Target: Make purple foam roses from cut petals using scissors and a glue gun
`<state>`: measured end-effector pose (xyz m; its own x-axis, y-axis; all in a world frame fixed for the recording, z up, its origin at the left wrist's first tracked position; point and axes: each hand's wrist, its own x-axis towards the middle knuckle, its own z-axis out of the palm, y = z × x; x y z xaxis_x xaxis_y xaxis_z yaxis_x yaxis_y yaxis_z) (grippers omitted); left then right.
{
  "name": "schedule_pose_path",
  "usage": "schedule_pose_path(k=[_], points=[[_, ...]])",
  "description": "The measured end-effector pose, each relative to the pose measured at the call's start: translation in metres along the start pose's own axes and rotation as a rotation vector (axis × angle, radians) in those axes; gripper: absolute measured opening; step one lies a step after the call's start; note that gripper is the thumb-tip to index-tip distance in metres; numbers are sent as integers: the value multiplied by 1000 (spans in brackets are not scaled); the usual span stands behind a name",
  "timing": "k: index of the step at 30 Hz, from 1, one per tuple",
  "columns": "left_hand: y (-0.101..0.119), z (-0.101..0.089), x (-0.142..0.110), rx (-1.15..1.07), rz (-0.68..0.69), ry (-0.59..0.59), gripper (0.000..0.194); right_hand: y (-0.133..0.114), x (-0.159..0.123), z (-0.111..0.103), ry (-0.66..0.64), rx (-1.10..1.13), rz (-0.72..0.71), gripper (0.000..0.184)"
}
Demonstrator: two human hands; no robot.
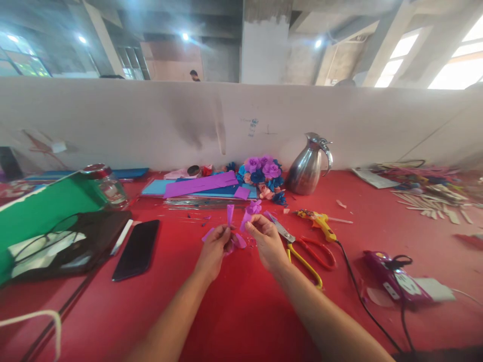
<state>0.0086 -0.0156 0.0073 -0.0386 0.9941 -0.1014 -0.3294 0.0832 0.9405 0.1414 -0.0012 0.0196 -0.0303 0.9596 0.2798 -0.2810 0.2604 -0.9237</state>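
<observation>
My left hand (pixel 216 249) is closed in a pinch on pieces of purple crepe paper (pixel 230 215), with a strip standing up from the fingers. Close beside it, my right hand (pixel 266 239) pinches a purple paper petal (pixel 245 219) between thumb and fingers. More purple petals (pixel 239 241) lie under and around my left hand, partly hidden by it. A purple paper flower (pixel 253 206) sits just beyond my right fingertips. To the right of my right hand lie scissors (pixel 302 249) with one red and one yellow handle, blades pointing away.
A yellow glue gun (pixel 319 223) lies at right, its cord running toward me past a purple power strip (pixel 396 281). Behind stand a steel jug (pixel 307 166) and a paper flower bunch (pixel 264 173). At left are a phone (pixel 136 250), a white pen (pixel 122 237) and a jar (pixel 107 188).
</observation>
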Motion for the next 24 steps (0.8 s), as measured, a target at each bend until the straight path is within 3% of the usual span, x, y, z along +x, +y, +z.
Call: schedule_pose_path(k=[2, 4, 6, 8, 11, 16, 20, 24], points=[[0, 1, -1, -32, -26, 7, 24, -7, -5, 1, -102, -286, -208, 7], [1, 2, -2, -62, -50, 3, 23, -15, -12, 2, -191, -561, -475, 13], [1, 1, -2, -94, -80, -17, 23, -22, -20, 4, -229, -692, -675, 23], [1, 0, -1, -113, -109, -31, 23, -26, -24, 5, -248, -699, -742, 25], [1, -1, -1, -141, -103, -57, 22, -27, -23, 3, -246, -654, -637, 17], [0, 1, -1, -224, -83, -70, 24, -17, -13, 0, -13, -531, -339, 8], [-3, 4, -2, -174, -102, -105, 25, -6, -10, 2, 124, -246, -53, 12], [-3, 6, -3, -124, -108, -134, 21, 1, -6, 4, 93, 83, 191, 22]])
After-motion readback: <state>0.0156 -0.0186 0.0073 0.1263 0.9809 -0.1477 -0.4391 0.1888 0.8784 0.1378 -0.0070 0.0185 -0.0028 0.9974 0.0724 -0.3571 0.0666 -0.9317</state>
